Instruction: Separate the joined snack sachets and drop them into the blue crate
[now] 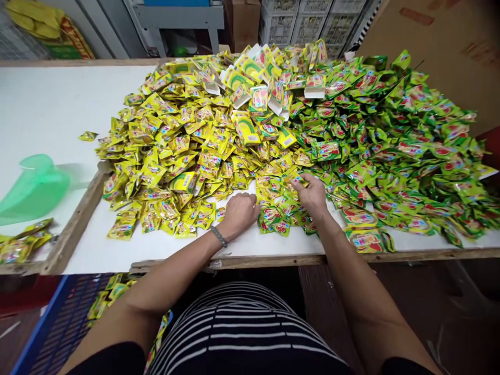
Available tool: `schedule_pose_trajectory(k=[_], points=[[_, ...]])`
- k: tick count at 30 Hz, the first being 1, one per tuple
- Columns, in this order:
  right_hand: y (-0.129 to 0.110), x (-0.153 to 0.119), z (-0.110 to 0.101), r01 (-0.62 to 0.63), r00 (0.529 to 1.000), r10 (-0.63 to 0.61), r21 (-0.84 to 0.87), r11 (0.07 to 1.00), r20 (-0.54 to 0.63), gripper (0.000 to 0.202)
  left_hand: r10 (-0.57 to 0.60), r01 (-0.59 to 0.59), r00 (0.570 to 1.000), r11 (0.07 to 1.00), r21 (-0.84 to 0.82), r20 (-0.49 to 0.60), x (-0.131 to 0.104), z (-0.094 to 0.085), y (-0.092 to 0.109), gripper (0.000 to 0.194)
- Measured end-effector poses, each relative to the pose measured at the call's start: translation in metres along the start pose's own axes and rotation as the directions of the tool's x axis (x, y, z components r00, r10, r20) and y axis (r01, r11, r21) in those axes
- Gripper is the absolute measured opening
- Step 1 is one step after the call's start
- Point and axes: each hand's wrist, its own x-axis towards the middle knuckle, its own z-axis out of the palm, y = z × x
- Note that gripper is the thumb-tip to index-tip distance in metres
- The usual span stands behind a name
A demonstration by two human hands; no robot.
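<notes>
My left hand, with a beaded bracelet at the wrist, is curled closed above the white tabletop at the front middle. Its fingertips are turned away, so anything inside it is hidden. To its right, the thumb and fingers of my right hand close on a small yellow candy packet. Between both hands lies a small group of green packets with red fruit pictures. Behind my left hand spreads a big heap of yellow packets. A heap of green packets fills the right side.
Small yellow cartons, some with open flaps, lie atop the heaps. At left, a green plastic scoop rests beyond a wooden strip. A blue basket with packets stands below the table's front edge. A large cardboard box stands behind right.
</notes>
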Motion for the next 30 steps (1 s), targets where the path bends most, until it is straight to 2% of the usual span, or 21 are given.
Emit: schedule_pose_trajectory(k=[3,6,8,11,13,14,17,19,20,23,25,28,30], points=[[-0.019,0.006,-0.001,0.039,0.985,-0.055,-0.100,0.994,-0.161,0.038,-0.047,0.047,0.999,0.996,-0.075,0.005,0.003,0.007,0.017,0.039],[-0.040,0.011,0.004,0.128,0.962,-0.138,-0.059,0.990,-0.236,0.031,-0.044,0.057,0.996,0.982,-0.181,0.072,0.010,0.015,0.026,0.033],[-0.051,0.012,0.012,0.143,0.974,-0.119,0.116,0.983,-0.193,0.032,-0.088,0.111,0.992,0.953,-0.282,0.094,0.013,0.017,0.020,0.027],[-0.058,0.006,0.029,0.022,0.999,-0.007,0.427,0.904,-0.037,0.035,-0.195,0.184,0.980,0.870,-0.457,0.024,0.009,0.013,0.000,0.023],[-0.057,-0.002,0.040,-0.109,0.994,0.078,0.541,0.834,0.079,0.036,-0.241,0.198,0.970,0.769,-0.608,0.010,0.002,0.010,-0.016,0.018],[-0.055,-0.006,0.045,-0.165,0.985,0.109,0.564,0.809,0.132,0.036,-0.253,0.210,0.966,0.689,-0.693,0.041,-0.002,0.009,-0.022,0.017],[-0.051,-0.017,0.052,-0.248,0.962,0.131,0.566,0.786,0.239,0.036,-0.278,0.252,0.947,0.326,-0.911,0.163,-0.009,0.012,-0.034,0.025],[-0.051,-0.021,0.052,-0.249,0.958,0.105,0.593,0.766,0.267,0.033,-0.334,0.209,0.928,0.104,-0.972,0.164,-0.011,0.015,-0.037,0.033],[-0.052,-0.023,0.051,-0.248,0.957,0.091,0.621,0.744,0.274,0.032,-0.369,0.167,0.918,0.034,-0.985,0.142,-0.011,0.016,-0.038,0.036],[-0.055,-0.030,0.052,-0.271,0.950,0.070,0.693,0.668,0.304,0.030,-0.433,0.058,0.897,-0.071,-0.996,0.083,-0.010,0.017,-0.040,0.038],[-0.058,-0.036,0.057,-0.302,0.935,0.064,0.691,0.657,0.349,0.032,-0.450,0.032,0.889,-0.121,-0.992,0.084,-0.009,0.018,-0.041,0.040],[-0.060,-0.045,0.068,-0.282,0.930,0.041,0.638,0.717,0.366,0.034,-0.457,-0.004,0.886,-0.184,-0.983,0.082,-0.008,0.019,-0.039,0.043],[-0.059,-0.049,0.075,-0.213,0.948,0.022,0.581,0.786,0.318,0.034,-0.450,-0.031,0.890,-0.216,-0.976,0.071,-0.006,0.019,-0.037,0.044]])
